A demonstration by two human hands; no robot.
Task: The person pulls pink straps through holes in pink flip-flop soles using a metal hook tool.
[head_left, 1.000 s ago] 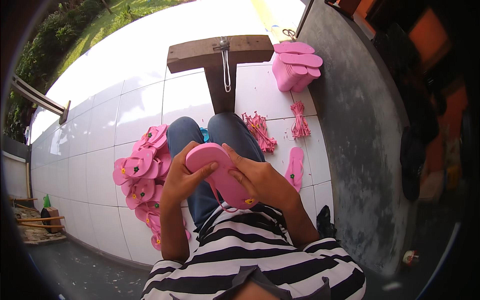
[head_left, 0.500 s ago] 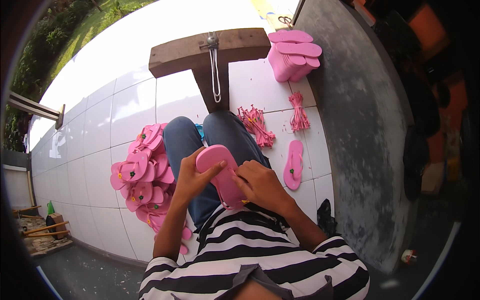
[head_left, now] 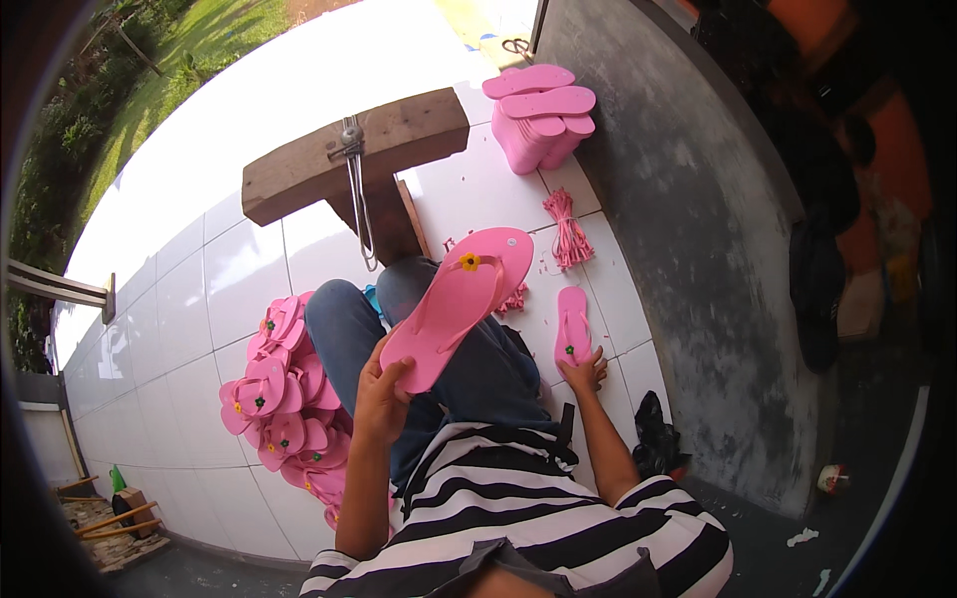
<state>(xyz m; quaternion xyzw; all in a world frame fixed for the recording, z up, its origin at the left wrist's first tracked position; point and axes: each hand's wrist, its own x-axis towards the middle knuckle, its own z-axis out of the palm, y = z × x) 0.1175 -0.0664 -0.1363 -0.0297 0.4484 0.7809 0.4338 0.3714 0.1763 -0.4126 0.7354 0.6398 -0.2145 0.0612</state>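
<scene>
My left hand (head_left: 381,397) grips one end of a pink flip-flop (head_left: 454,317), thumb on top, and holds it tilted above my knees. This flip-flop has its strap fitted and a yellow flower (head_left: 470,261) on it. Down on the tiles to the right, my right hand (head_left: 585,373) closes round the near end of a second pink flip-flop (head_left: 572,311), which carries a green flower. Some of that hand's fingers are hidden by the sole's end.
Finished flip-flops lie heaped (head_left: 284,394) on the left. A T-shaped wooden stand (head_left: 359,149) with a hanging metal loop is ahead. Stacked pink soles (head_left: 543,120) and a bundle of pink straps (head_left: 568,231) lie along the grey wall (head_left: 688,219). A black bag (head_left: 653,434) sits nearby.
My left hand has raised and turned the flip-flop, so its strap side now shows. My right hand has left it and reached right to the flip-flop on the floor.
</scene>
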